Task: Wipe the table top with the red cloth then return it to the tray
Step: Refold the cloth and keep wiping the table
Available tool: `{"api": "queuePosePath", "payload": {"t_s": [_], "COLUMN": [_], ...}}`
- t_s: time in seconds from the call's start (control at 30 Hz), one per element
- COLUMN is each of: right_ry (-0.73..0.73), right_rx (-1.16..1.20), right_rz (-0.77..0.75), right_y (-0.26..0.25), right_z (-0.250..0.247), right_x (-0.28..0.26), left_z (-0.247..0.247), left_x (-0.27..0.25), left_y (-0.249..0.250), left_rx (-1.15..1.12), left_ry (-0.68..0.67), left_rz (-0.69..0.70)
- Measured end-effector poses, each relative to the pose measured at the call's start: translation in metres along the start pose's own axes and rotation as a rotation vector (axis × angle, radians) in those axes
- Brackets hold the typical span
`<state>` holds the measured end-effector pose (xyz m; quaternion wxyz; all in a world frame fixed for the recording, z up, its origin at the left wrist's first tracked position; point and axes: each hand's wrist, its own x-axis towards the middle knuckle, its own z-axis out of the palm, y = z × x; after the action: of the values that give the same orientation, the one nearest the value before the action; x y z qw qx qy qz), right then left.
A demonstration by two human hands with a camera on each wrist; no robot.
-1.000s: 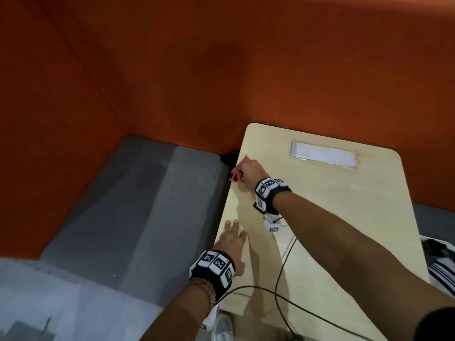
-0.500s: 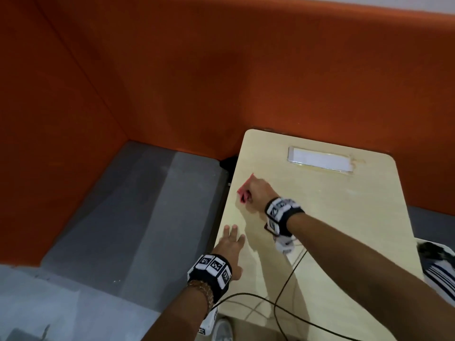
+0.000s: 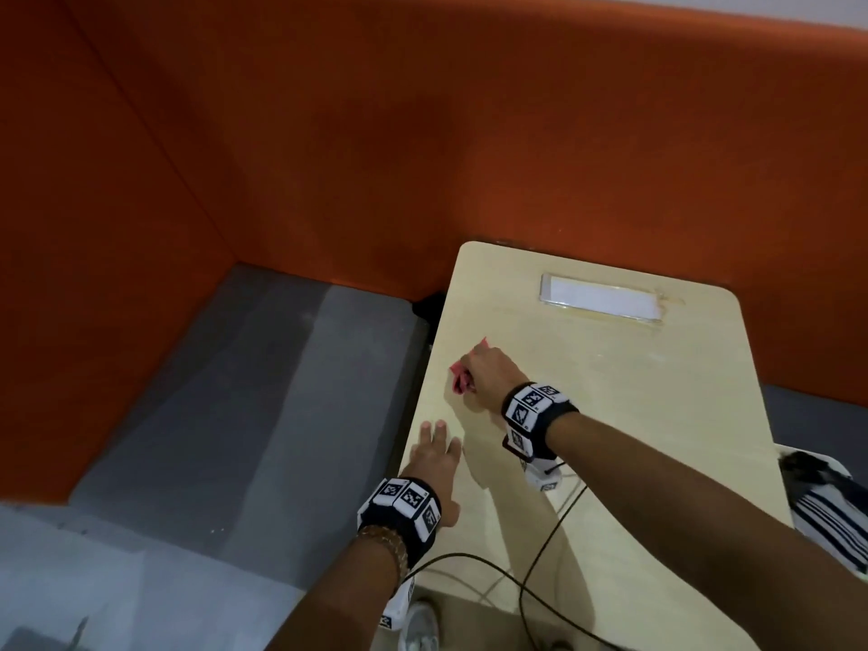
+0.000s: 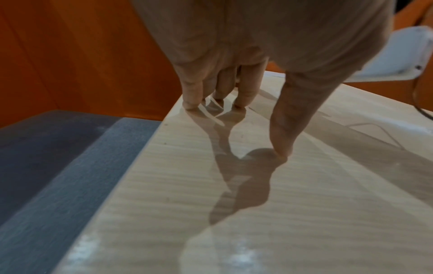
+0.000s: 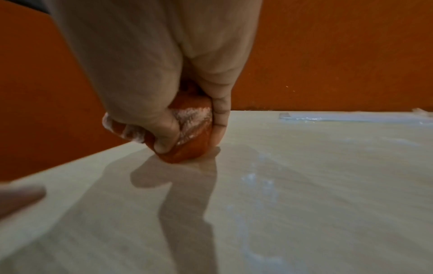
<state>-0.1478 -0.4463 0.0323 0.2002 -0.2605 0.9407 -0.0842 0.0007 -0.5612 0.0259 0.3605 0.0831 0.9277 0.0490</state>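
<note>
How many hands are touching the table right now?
2. The left hand rests its fingertips near the table left edge; the right hand presses the red cloth farther along it.

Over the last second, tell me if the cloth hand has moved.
Yes. The right hand with the red cloth has slid along the table's left edge, away from the white plate, toward the person.

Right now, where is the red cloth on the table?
In the head view the red cloth is bunched in the right hand, pressed on the table top near its left edge, just beyond the left hand.
</note>
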Motion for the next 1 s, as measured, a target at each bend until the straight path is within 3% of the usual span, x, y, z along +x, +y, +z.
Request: {"api": "queuePosePath", "payload": {"t_s": [0.1,0.27,0.37,0.43,0.53,0.6,0.73,0.8,1.0], "right_ry": [-0.045,0.050,0.032,0.019,0.065,0.109,0.131,0.179,0.188], "right_rx": [-0.059,-0.089,-0.030,0.028,-0.061,-0.117,-0.069,-0.020,0.127], "right_rz": [0.010,0.049,-0.008,-0.082,-0.112,-0.032,0.310,0.374,0.142], "right_y": [0.000,-0.004,-0.018,-0.027,-0.026,-0.004,0.062,0.073,-0.013], "right_z": [-0.004,-0.015,0.001,0.019,0.024,0.012,0.006,0.012,0.026], "right_x": [0.011,0.046,0.000,-0.046,-0.094,-0.098,-0.107,-0.109,-0.062], "left_z": [0.002,0.002,-0.010,-0.019,-0.023,-0.021,-0.013,-0.010,-0.014], "left_x": [0.002,0.000,-0.005,-0.009,-0.016,-0.019,-0.021,-0.020,-0.014], "left_y": [-0.003,-0.003,-0.009,-0.015,-0.020,-0.019,-0.012,-0.011,0.001], "left_rx": [-0.007,-0.074,-0.127,-0.293,-0.395,-0.360,-0.188,-0.113,-0.022], "left_ry": [-0.001,0.017,0.045,0.110,0.211,0.215,0.130,0.083,0.032], "left_rz": [-0.004,0.021,0.041,0.004,-0.013,-0.013,-0.007,-0.002,-0.056]}}
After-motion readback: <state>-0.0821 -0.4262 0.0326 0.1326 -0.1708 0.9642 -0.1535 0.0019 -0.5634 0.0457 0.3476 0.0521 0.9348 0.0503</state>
